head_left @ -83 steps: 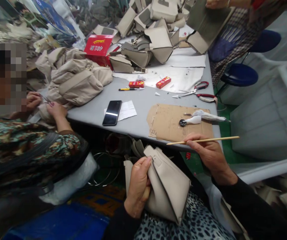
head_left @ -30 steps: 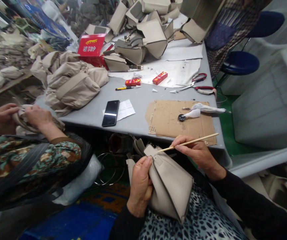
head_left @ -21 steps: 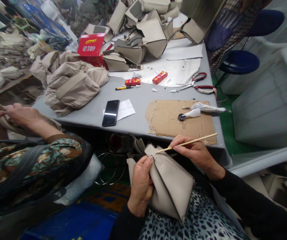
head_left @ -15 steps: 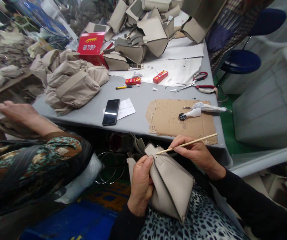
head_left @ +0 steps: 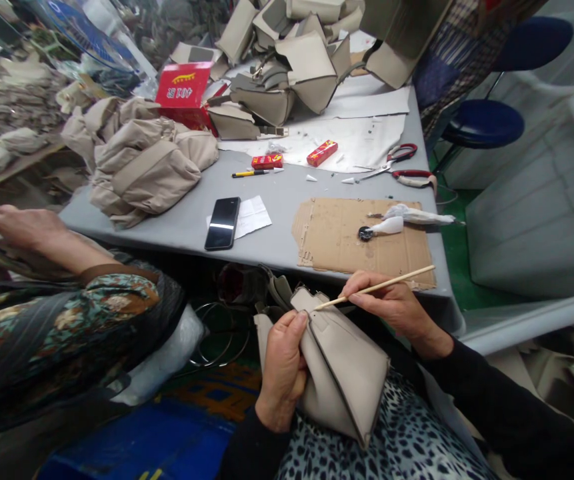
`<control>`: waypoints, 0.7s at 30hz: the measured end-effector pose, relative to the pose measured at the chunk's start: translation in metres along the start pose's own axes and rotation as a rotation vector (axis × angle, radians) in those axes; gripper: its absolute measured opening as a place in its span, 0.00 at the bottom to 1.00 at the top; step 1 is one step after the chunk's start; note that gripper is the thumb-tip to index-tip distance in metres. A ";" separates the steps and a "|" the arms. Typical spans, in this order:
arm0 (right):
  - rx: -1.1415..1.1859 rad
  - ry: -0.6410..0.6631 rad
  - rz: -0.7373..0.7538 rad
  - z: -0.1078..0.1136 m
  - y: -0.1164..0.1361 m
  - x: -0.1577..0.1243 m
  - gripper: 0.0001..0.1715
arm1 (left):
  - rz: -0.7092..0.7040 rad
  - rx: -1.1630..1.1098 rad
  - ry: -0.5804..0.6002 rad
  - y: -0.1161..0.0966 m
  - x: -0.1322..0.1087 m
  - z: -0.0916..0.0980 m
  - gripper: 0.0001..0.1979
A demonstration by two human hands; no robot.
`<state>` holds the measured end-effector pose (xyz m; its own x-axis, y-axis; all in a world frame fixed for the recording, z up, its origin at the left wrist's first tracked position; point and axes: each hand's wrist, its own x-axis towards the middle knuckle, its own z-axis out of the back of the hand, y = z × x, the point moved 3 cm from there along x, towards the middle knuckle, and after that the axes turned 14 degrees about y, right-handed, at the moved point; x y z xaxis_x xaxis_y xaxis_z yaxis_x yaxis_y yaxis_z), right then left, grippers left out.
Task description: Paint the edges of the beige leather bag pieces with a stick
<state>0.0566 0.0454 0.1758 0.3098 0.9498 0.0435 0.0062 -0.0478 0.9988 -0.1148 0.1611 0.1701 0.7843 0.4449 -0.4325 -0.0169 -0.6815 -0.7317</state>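
Observation:
A beige handbag (head_left: 351,360) with dark edges rests tilted on my lap, over leopard-print cloth. Its upper left edge is pinched by my left hand (head_left: 283,367), thumb on top near the corner. Between the fingers of my right hand (head_left: 391,303) is a thin wooden stick (head_left: 381,285), held like a pen. The stick's lower left tip meets the bag's edge close to my left thumb. Just beyond, on the table, lies a piece of cardboard (head_left: 337,233) bearing a small white bottle (head_left: 388,226) with a black end and a plastic-wrapped tool (head_left: 417,214).
On the grey table (head_left: 177,233) are a phone (head_left: 223,223), red-handled scissors (head_left: 407,167), small red boxes (head_left: 322,153), a pen (head_left: 251,174) and piled bags (head_left: 311,67). A co-worker's hands (head_left: 31,230) hold beige material at left. Blue stools (head_left: 484,123) and a grey bin (head_left: 537,207) stand right.
My hands, the stick and the bag hold nearly the same place. The co-worker's hands at left have shifted slightly further left.

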 end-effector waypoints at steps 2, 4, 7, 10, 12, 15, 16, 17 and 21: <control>-0.001 -0.017 -0.003 0.000 0.000 0.000 0.08 | 0.007 0.001 0.000 -0.001 0.000 -0.001 0.16; -0.003 -0.025 0.001 0.000 0.000 0.001 0.08 | 0.008 0.000 0.001 -0.002 -0.001 -0.002 0.16; -0.001 -0.013 -0.004 0.000 0.000 0.001 0.09 | 0.010 -0.002 -0.006 -0.002 0.000 -0.002 0.17; 0.005 -0.004 -0.016 0.000 -0.002 0.001 0.08 | 0.000 -0.009 -0.007 0.000 0.000 -0.001 0.16; 0.009 -0.025 -0.011 0.000 -0.002 0.001 0.08 | 0.001 -0.018 0.000 0.000 0.000 -0.001 0.16; 0.018 -0.055 0.002 -0.001 -0.001 0.002 0.08 | 0.019 -0.026 -0.003 -0.001 0.000 -0.002 0.16; 0.018 -0.054 0.001 -0.001 -0.001 0.002 0.08 | 0.019 -0.026 -0.008 -0.002 0.000 -0.003 0.16; 0.014 -0.044 -0.004 -0.001 0.000 0.002 0.08 | 0.018 -0.025 -0.014 -0.002 0.000 -0.003 0.16; -0.007 -0.037 -0.002 -0.001 0.000 0.001 0.08 | 0.004 -0.019 -0.029 -0.003 0.000 -0.003 0.17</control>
<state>0.0556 0.0464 0.1755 0.3449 0.9378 0.0411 0.0006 -0.0440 0.9990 -0.1131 0.1611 0.1737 0.7660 0.4582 -0.4508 -0.0081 -0.6944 -0.7196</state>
